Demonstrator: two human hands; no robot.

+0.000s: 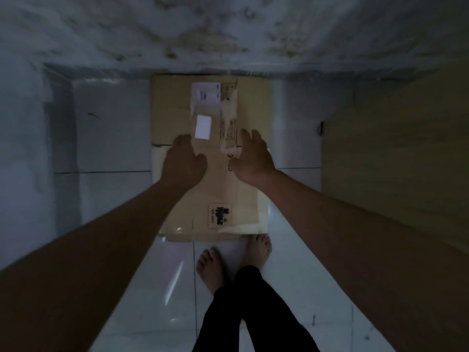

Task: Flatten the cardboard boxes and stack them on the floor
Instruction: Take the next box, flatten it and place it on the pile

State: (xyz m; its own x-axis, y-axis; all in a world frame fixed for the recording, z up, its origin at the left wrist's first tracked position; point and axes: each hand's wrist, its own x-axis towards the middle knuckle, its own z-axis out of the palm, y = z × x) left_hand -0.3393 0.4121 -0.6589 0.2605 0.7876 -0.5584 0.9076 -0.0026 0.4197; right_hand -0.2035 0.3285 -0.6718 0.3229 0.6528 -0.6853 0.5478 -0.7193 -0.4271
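A flattened brown cardboard box (253, 102) lies on the white tiled floor (111, 199), its far end against the wall. It carries white labels, torn tape and a printed stamp near its close end. A second cardboard edge shows under it at the near end. My left hand (184, 158) rests on the cardboard left of centre, fingers pointing away. Over the cardboard to the right is my right hand (255, 158), fingers spread and relaxed; whether it touches the surface is unclear. Neither hand holds anything.
A stained pale wall (228, 34) rises just behind the box. A wooden panel or door (393, 161) stands at the right. My bare feet (210, 268) are on the tiles right at the cardboard's near edge. The room is dim.
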